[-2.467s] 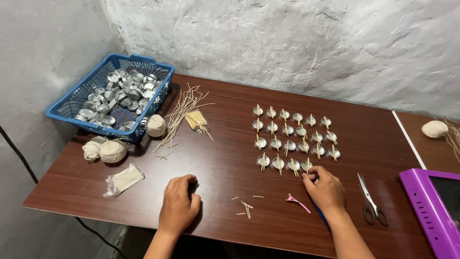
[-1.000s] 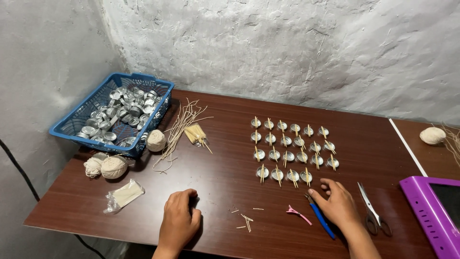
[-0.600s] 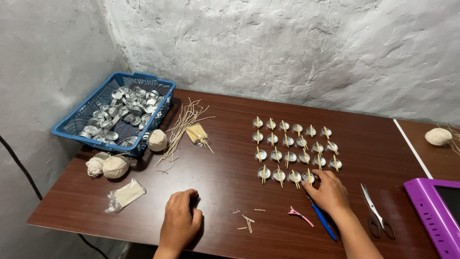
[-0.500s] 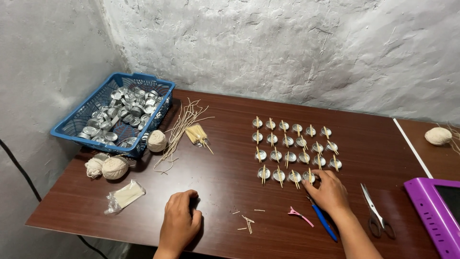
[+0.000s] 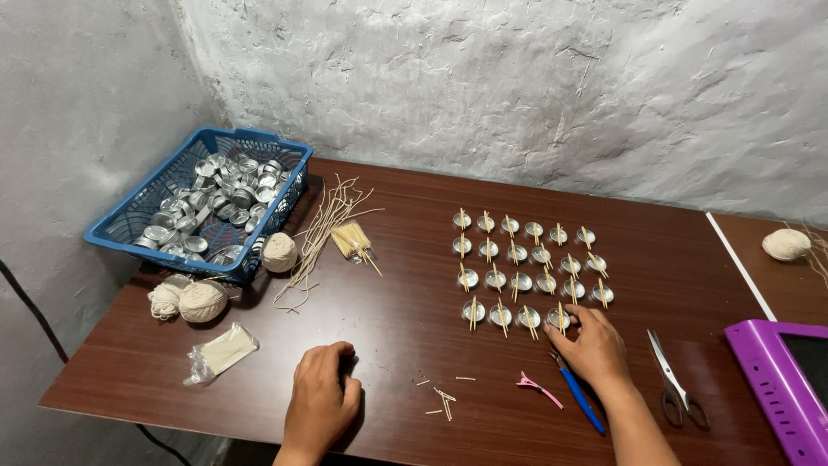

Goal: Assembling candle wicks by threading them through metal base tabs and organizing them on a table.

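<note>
Rough white plaster walls back a dark brown tabletop [image 5: 405,319]. Rows of small metal cups [image 5: 526,276] with little sticks across them sit near its middle. At the near right corner of those rows, the right hand [image 5: 593,345] touches the last cup [image 5: 559,318], fingers pinched on it. Just nearer than the cups lie a blue pen [image 5: 580,399], a pink clip [image 5: 538,388] and scissors [image 5: 677,393]. Well to the left of the cups, the left hand [image 5: 321,401] rests clenched on the wood, its grip hiding whatever it may hold. A blue basket [image 5: 129,226] of cups stands far left of the rows.
</note>
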